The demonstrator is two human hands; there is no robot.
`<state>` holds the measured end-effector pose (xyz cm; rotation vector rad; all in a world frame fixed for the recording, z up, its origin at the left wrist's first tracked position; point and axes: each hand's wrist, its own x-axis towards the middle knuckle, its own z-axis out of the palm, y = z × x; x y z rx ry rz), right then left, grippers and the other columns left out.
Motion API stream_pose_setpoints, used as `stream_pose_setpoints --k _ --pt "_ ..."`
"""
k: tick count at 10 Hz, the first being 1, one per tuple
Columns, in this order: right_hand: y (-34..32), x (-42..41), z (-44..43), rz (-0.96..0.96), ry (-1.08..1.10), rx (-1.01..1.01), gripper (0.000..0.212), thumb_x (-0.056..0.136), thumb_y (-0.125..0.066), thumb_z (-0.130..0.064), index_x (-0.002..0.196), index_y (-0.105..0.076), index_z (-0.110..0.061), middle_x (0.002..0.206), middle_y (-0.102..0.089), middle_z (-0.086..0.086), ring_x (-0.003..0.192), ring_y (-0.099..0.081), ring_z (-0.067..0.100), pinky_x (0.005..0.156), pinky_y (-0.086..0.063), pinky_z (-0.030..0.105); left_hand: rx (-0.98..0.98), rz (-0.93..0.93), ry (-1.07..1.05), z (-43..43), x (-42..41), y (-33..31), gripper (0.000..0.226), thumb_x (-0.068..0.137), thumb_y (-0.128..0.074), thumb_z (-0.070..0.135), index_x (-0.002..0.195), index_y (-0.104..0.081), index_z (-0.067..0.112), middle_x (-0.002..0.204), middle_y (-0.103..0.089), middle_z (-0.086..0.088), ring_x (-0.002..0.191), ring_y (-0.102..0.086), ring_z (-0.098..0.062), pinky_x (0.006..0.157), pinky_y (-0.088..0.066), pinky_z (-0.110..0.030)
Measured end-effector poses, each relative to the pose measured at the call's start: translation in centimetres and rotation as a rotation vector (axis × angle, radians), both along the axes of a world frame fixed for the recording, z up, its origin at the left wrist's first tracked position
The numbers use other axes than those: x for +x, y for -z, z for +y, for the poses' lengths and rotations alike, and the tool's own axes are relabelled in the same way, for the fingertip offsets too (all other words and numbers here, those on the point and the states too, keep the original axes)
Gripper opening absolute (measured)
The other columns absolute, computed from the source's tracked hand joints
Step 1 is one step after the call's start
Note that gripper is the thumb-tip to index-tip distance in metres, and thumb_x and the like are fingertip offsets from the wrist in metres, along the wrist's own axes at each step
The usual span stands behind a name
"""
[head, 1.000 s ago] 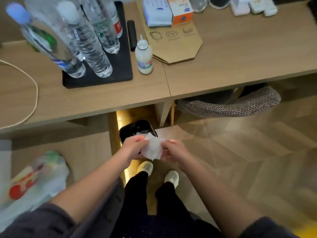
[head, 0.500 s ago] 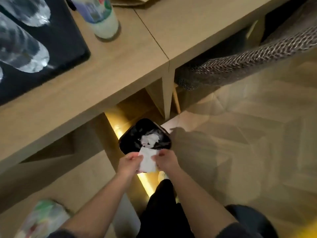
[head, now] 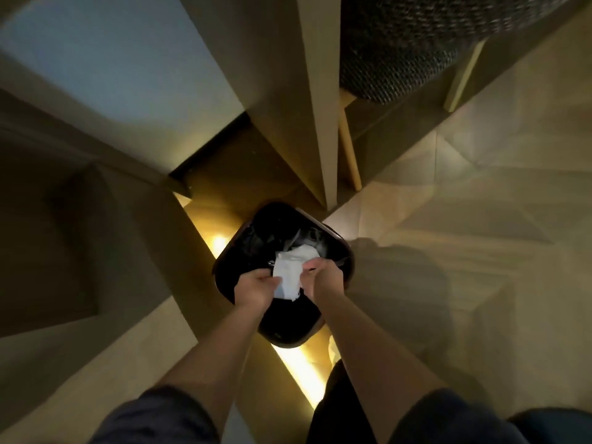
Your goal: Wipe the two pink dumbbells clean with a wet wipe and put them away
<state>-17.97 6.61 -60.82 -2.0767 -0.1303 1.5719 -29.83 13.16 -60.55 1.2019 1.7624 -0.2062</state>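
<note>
Grip: left hand (head: 256, 288), right hand (head: 323, 280) pinching crumpled white wet wipe (head: 288, 278), fingers clamped.
Risk: sticking to fingers, missing dark plastic bin (head: 347, 251).

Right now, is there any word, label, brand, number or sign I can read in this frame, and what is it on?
None: no text is readable in the head view.
The wet wipe, pinched by the left hand and right hand over the black waste bin, shows no print.
The woven chair seat and wooden desk leg carry no labels.
</note>
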Motion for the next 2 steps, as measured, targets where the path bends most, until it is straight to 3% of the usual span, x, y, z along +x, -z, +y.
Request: stream_pose_setpoints --k 1,2 --pt "1.0 0.0 0.3 -0.034 -0.115 -0.02 0.045 0.1 -0.05 -0.017 0.144 -0.047 -0.012 0.14 -0.054 0.017 0.125 -0.054 0.033 0.1 -0.042 0.029 -0.006 0.03 0.109 0.7 -0.3 1.3 0.039 0.093 -0.067 0.025 0.126 -0.06 0.005 0.111 -0.066 -0.008 0.111 -0.057 -0.028 0.097 -0.045 -0.037" --pt "-1.2 -0.4 -1.2 -0.171 -0.282 0.027 0.056 0.101 -0.049 -0.022 0.154 -0.032 -0.017 0.148 -0.048 0.013 0.13 -0.051 0.031 0.105 -0.042 0.033 0.037 0.049 0.216 0.5 -0.6 -0.7 0.05 0.094 -0.066 0.027 0.138 -0.052 0.006 0.135 -0.059 -0.014 0.128 -0.051 -0.034 0.108 -0.041 -0.043"
